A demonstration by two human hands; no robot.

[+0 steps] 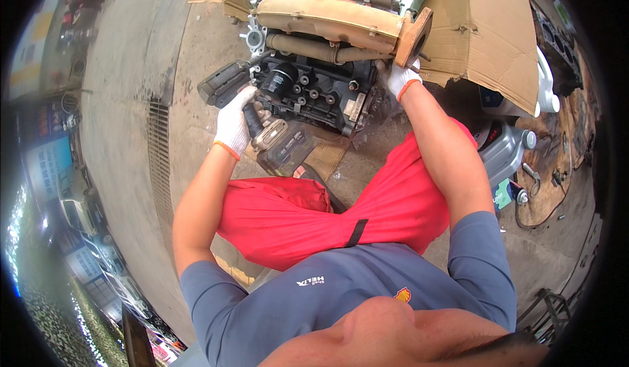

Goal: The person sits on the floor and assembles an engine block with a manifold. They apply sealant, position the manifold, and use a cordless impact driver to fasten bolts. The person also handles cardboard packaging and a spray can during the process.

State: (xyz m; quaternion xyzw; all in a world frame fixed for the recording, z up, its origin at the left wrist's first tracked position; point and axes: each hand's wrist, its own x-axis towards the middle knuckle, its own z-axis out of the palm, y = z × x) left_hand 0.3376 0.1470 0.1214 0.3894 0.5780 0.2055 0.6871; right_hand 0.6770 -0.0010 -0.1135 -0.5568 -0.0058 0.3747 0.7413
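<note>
My left hand, in a white glove with an orange cuff, is wrapped round the grip of a cordless impact wrench. The tool's battery hangs below the grip, and its nose points right, at the engine. My right hand, gloved the same way, is at the rusty flange on the right end of the engine's tan heat shield. Its fingers are mostly hidden behind the flange. A black oil filter sits on the engine beside the wrench.
Cardboard stands close on the right of the engine. Nearer lie a grey jug, a spray can and loose parts on a stained board. A floor grate runs along the left. My red-trousered legs bend before the engine.
</note>
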